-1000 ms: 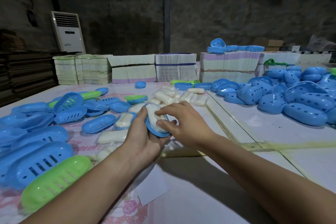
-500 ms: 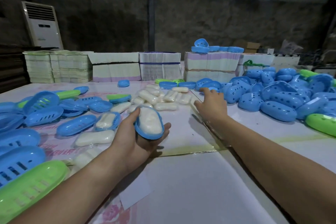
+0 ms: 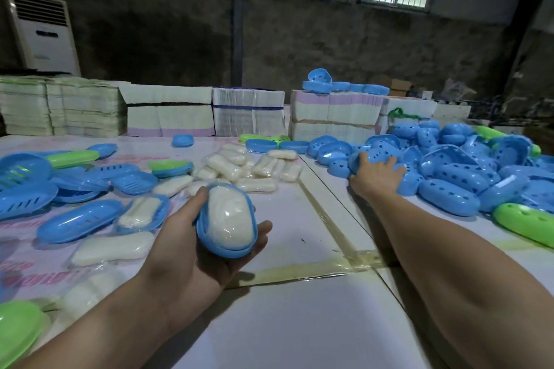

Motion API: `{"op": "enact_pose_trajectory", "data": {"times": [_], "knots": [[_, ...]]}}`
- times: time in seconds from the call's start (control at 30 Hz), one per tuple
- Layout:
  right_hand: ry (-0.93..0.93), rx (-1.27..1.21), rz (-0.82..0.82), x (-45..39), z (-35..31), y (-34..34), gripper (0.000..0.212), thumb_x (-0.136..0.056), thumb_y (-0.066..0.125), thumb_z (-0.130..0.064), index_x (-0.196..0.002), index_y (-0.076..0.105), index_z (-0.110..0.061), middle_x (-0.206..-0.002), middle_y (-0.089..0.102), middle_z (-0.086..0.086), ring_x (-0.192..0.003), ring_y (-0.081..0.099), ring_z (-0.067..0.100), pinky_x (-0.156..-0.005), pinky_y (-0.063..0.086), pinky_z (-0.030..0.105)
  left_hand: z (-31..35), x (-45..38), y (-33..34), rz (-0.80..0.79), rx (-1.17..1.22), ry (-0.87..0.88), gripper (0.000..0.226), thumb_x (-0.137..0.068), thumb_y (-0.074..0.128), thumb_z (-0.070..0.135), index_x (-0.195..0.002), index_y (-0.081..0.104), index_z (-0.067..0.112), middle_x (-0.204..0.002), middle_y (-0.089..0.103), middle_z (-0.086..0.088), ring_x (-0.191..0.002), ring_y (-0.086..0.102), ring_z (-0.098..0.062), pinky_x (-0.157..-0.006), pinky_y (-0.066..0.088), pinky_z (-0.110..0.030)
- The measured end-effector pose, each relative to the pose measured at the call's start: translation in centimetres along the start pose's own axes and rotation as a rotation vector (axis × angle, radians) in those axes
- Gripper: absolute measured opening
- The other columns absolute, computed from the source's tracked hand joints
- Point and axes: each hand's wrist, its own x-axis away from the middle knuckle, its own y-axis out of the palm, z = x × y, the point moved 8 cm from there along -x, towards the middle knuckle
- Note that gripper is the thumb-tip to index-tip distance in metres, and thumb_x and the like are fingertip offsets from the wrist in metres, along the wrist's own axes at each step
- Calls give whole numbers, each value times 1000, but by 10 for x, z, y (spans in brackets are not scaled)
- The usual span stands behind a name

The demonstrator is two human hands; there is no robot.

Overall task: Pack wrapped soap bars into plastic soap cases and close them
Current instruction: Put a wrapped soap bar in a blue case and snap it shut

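A blue soap case base [image 3: 227, 244] is held in the left hand [image 3: 192, 252], thumb along its left rim and fingers curled under it, fingertips showing past the right side. A wrapped white soap bar [image 3: 229, 219] is seated inside the base, no lid on it. The hand is held above the white table [image 3: 299, 323], near the middle.

The right hand [image 3: 374, 177] is stretched out to the pile of blue lids [image 3: 467, 171] at the right. Its fingers are spread and laid over one blue lid [image 3: 379, 156] at the pile's near-left edge, thumb at the lid's left side; whether a firm grip is made cannot be told.

A loose heap of wrapped soap bars [image 3: 248, 168] is seen at the table's middle back. More blue bases [image 3: 78, 220] are scattered at the left, one of them with a wrapped bar [image 3: 141, 213] lying in it, another wrapped bar [image 3: 112, 249] flat on the table just in front. Green cases are seen at the near left [image 3: 18, 329] and at the far right [image 3: 527, 223]. Stacks of flat cartons [image 3: 168, 114] are lined along the back edge, with a few blue lids on top of one stack [image 3: 329, 87]. A white air conditioner [image 3: 42, 33] stands by the back wall at the left.
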Motion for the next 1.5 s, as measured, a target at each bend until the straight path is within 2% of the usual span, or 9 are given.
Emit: {"op": "enact_pose_trajectory", "data": {"times": [0.2,0.37,0.5,0.7,0.9,1.0,1.2,1.33,1.5], "knots": [[-114,16,177,4,-5,-10,29,-91,49,-29,-118,40,-21,-100,65,14,-111,41,36,-86,32,46,3,5,2,-5,-8,17,47,-99,53,46,-126,64,9,-116,72,-24,-87,73,-47,-64,61,-56],[35,-244,34,-4,2,4,53,-97,33,-46,-147,28,-29,-138,48,23,-134,29,42,-105,27,53,12,8,1,16,-2,64,48,-99,53,46,-129,63,9,-118,71,-23,-86,74,-44,-62,61,-54],[105,-297,-92,-12,-2,19,60,-96,27,-56,-151,17,-34,-139,48,27,-138,25,44,-107,24,55,16,8,-1,48,2,85,46,-98,55,45,-125,64,9,-115,72,-23,-85,74,-44,-64,61,-56],[219,-716,-68,-18,-11,18,38,-99,39,-42,-133,42,-26,-144,28,22,-117,44,46,-103,31,51,14,6,-4,51,-9,87,46,-98,54,46,-127,64,11,-115,72,-23,-85,75,-43,-60,62,-50],[301,-922,34,-18,-8,11,20,-97,52,-31,-115,52,-23,-137,31,11,-84,53,33,-85,39,40,20,6,-5,82,-9,134,42,-99,55,44,-119,66,9,-105,75,-22,-81,75,-41,-62,62,-52],[285,-884,67,-10,-8,6,49,-87,63,-37,-129,40,-25,-137,30,12,-102,55,37,-100,42,52,20,4,-7,100,-19,142,40,-99,54,43,-115,67,10,-104,75,-21,-82,75,-41,-64,61,-53],[312,-1045,177,22,-14,-28,77,-74,69,-37,-141,33,-25,-138,35,11,-108,52,34,-97,44,47,17,5,-9,102,-8,114,38,-100,53,45,-113,66,11,-105,75,-22,-78,75,-41,-63,62,-53],[339,-1510,-148,79,-59,-47,68,-76,69,-34,-138,41,-26,-127,48,9,-100,55,26,-82,49,41,16,7,-9,117,-7,90,41,-99,53,47,-120,64,14,-108,73,-20,-75,75,-40,-63,62,-50],[-18,-1625,-550,172,-124,-92,32,-76,67,-21,-107,65,-27,-95,63,2,-75,56,18,-63,45,30,11,3,-16,177,-82,-5,52,-100,47,54,-134,58,16,-111,72,-20,-84,71,-40,-61,58,-43]]}}
